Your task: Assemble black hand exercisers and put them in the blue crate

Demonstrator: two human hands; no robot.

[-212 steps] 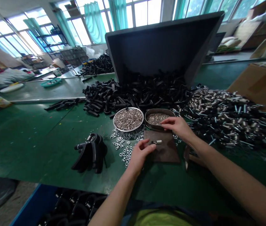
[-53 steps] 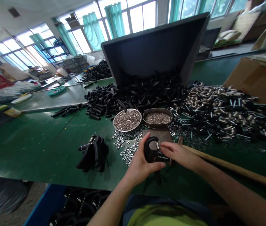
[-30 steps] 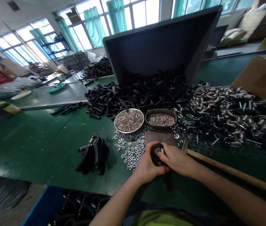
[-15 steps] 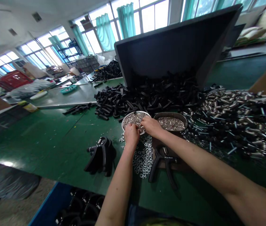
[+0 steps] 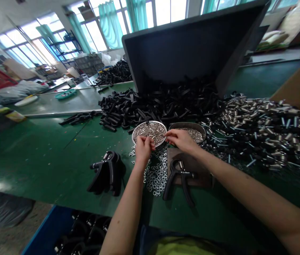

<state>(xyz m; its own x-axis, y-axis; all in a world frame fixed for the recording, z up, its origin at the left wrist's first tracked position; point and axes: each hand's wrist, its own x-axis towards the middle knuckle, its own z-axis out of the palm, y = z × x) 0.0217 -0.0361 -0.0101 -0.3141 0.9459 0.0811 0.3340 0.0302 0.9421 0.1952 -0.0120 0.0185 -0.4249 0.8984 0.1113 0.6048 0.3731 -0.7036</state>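
while left hand (image 5: 143,148) pinches above pins (image 5: 150,132) in steel tray (image 5: 150,122), right hand (image 5: 181,140) half open at rim; anything held too small to tell.

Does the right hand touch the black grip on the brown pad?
No, the right hand reaches over to the round tray, apart from the black grip, which lies on the brown pad.

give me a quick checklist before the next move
Left hand over the steel tray: ok
Anything pinched in that hand: cannot tell
Right hand off the grip: ok
Grip resting on the pad: ok
Spring seated in the grip: cannot tell, too small to see
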